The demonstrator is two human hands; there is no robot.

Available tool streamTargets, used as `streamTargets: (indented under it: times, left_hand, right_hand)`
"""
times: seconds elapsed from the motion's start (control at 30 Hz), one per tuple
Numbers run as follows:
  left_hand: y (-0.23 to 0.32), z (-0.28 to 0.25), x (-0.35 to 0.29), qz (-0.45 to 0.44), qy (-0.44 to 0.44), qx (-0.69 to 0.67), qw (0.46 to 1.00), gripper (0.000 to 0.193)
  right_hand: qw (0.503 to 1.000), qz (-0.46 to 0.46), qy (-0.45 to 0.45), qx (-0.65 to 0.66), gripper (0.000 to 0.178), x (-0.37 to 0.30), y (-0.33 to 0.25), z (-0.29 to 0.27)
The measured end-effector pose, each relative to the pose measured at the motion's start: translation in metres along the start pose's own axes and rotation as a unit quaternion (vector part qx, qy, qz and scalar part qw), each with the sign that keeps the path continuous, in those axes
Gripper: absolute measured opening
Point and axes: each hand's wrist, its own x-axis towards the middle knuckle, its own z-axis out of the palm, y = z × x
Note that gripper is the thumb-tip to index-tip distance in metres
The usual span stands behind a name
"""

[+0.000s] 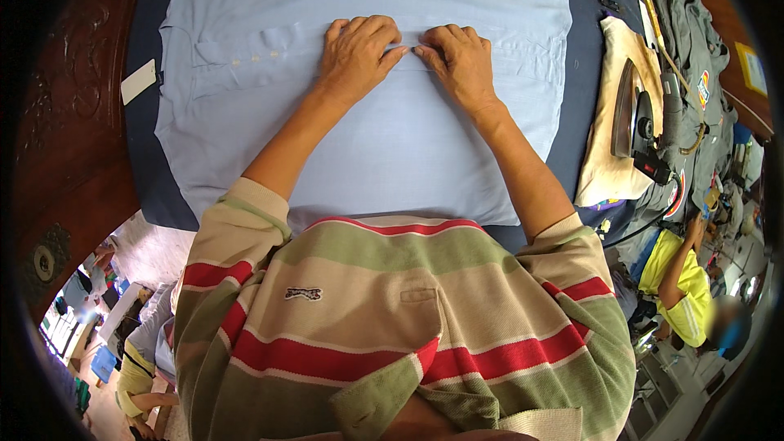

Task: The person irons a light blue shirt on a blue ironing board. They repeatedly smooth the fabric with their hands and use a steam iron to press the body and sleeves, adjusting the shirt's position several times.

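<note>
A light blue shirt (400, 147) lies spread across a dark navy padded surface (155, 155), its front strip with small pale buttons running crosswise. At the middle of that strip, my left hand (357, 53) pinches the cloth between thumb and fingers. A short gap to its right, my right hand (461, 64) grips the same strip in a like way, fingers curled and thumb pointing inward. Both sets of fingertips almost meet, and the exact fold between them is too small to make out.
An iron (627, 110) rests on a folded cream cloth (600, 171) at the right, with its cord trailing. Dark grey garments (694, 41) lie beyond it. A white tag (139, 82) sits at the left edge beside carved wooden furniture (77, 73). A person in yellow (678, 278) works at the right.
</note>
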Motion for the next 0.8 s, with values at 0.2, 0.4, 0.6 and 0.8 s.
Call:
streamTargets:
  times: [0.2,0.4,0.6,0.8]
  left_hand:
    - [-0.006,0.006,-0.013,0.002,-0.028,0.019,0.999,0.046]
    - [-0.007,0.005,-0.015,-0.016,-0.033,-0.016,0.999,0.056]
    - [-0.027,0.002,-0.016,0.002,-0.019,-0.103,0.994,0.056]
    - [-0.068,-0.024,-0.042,-0.011,-0.055,0.086,0.995,0.055]
  right_hand:
    - [0.999,-0.042,0.012,-0.016,0.026,-0.008,0.004,0.000]
    - [0.998,-0.067,-0.004,-0.005,0.031,-0.011,0.009,-0.006]
    - [0.998,-0.062,-0.005,0.001,0.033,-0.012,0.008,-0.007]
    - [0.997,-0.069,-0.014,-0.015,0.035,-0.010,0.008,-0.009]
